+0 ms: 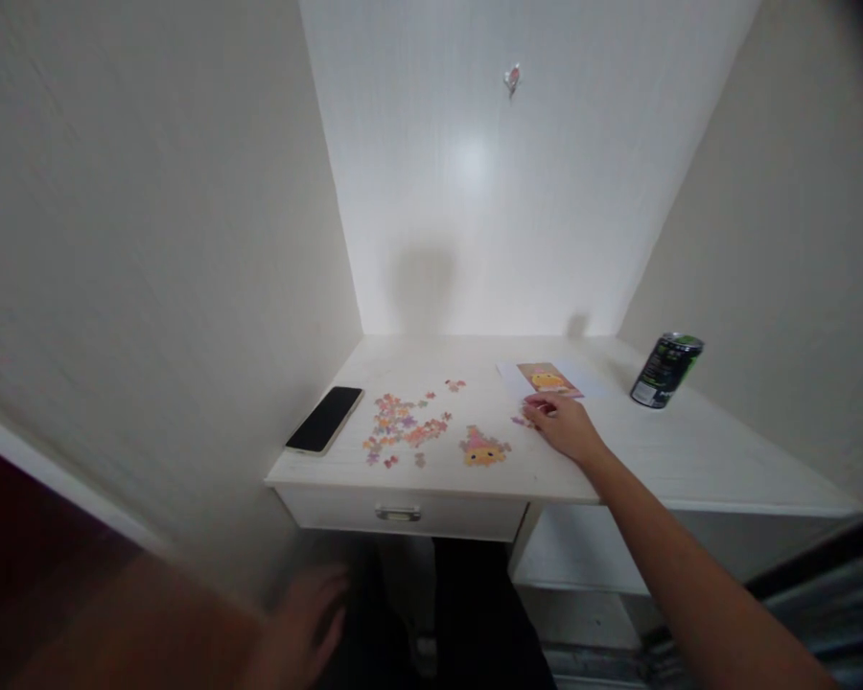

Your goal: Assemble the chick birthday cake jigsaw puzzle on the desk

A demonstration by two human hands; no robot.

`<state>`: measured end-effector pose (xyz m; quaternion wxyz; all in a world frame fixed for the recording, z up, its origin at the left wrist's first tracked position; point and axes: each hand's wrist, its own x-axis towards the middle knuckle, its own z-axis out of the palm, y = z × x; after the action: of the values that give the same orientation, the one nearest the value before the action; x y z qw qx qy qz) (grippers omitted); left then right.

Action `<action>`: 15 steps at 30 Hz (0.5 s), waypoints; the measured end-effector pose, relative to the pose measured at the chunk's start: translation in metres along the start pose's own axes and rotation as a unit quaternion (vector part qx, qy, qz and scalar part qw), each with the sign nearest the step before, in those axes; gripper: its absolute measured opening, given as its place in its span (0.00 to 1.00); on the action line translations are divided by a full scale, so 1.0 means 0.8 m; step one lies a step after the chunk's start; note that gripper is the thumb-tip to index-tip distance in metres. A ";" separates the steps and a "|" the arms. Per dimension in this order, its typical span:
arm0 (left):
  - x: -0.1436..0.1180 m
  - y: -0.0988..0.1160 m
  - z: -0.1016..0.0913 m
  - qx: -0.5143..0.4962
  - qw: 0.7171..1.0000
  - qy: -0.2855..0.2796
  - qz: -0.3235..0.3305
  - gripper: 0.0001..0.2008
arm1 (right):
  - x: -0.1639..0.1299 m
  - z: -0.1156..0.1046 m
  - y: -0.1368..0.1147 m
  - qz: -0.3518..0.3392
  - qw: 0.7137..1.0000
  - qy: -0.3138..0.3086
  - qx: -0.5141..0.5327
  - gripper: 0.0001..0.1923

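Note:
My right hand rests on the white desk with its fingers pinched around a small pinkish jigsaw piece. A few loose purplish pieces lie right by its fingertips. Just beyond is a picture card with a yellow figure, on a white sheet. To the left of this hand sits a partly joined puzzle section showing a yellow face and a pink top. Farther left, several loose jigsaw pieces are scattered. My left hand hangs below the desk's front edge, blurred, its fingers unclear.
A black-screened phone lies at the desk's left side. A dark drink can with green markings stands at the right. Panels enclose the desk at the back and both sides. A drawer is under the front edge.

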<state>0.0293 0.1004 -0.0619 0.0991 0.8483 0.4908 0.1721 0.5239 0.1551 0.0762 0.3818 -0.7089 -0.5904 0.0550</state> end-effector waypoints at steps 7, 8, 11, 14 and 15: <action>0.113 -0.027 0.044 -0.077 0.995 -0.070 -0.009 0.19 | 0.006 0.008 -0.022 -0.037 0.999 0.036 -0.012 0.14; 0.118 -0.032 0.050 -0.079 0.995 -0.062 -0.015 0.20 | 0.013 0.011 -0.032 -0.048 0.999 0.019 -0.009 0.14; 0.125 -0.045 0.065 -0.085 0.995 -0.041 -0.027 0.21 | 0.048 0.025 -0.071 -0.120 0.990 -0.071 -0.012 0.12; 0.130 -0.050 0.072 -0.092 0.995 -0.016 -0.033 0.18 | 0.099 0.048 -0.106 -0.177 0.972 -0.154 -0.019 0.13; 0.133 -0.048 0.072 -0.096 0.995 -0.001 -0.037 0.16 | 0.115 0.057 -0.113 -0.197 0.964 -0.176 -0.023 0.13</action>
<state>0.0697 0.2121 -0.1070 0.1866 0.8164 0.5029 0.2139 0.4549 0.2585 0.1333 0.2592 -0.5662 -0.7774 0.0888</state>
